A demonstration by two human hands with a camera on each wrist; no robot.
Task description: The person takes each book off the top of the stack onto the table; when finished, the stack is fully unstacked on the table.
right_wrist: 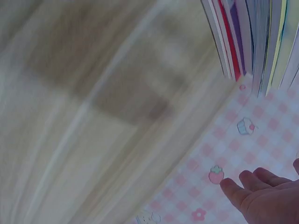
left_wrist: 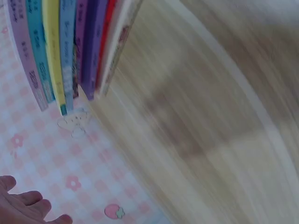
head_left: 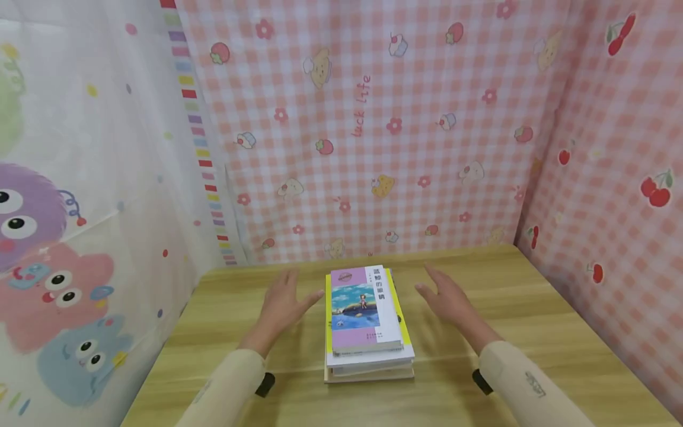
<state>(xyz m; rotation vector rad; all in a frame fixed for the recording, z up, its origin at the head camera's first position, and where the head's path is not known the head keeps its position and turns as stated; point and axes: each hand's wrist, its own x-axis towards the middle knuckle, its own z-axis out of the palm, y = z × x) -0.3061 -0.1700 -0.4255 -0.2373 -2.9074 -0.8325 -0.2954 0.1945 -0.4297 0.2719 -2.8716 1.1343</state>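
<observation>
Stacked books [head_left: 368, 323] lie on the wooden table [head_left: 240, 362] between the person's two hands. The left hand [head_left: 281, 302] is spread with its thumb out, the thumb tip just beside the stack's left edge; the right hand [head_left: 445, 296] is likewise open, a wider gap between its thumb and the stack's right edge. Neither holds anything. The top book [head_left: 354, 305] covers most of a yellow-edged book [head_left: 395, 296] beneath it, and the lower ones show mainly as page edges. Both wrist views cut off the stack and show only part of each hand; the table is blurred there. Coloured spines [left_wrist: 37, 51] carry lettering too small to read. The top cover's vertical title reads 蓝鲸的眼睛, with smaller print unreadable. "luck life" runs up the pink checked cloth [head_left: 347, 166]; the right sleeve's [head_left: 525, 379] lettering is hard to make out.
</observation>
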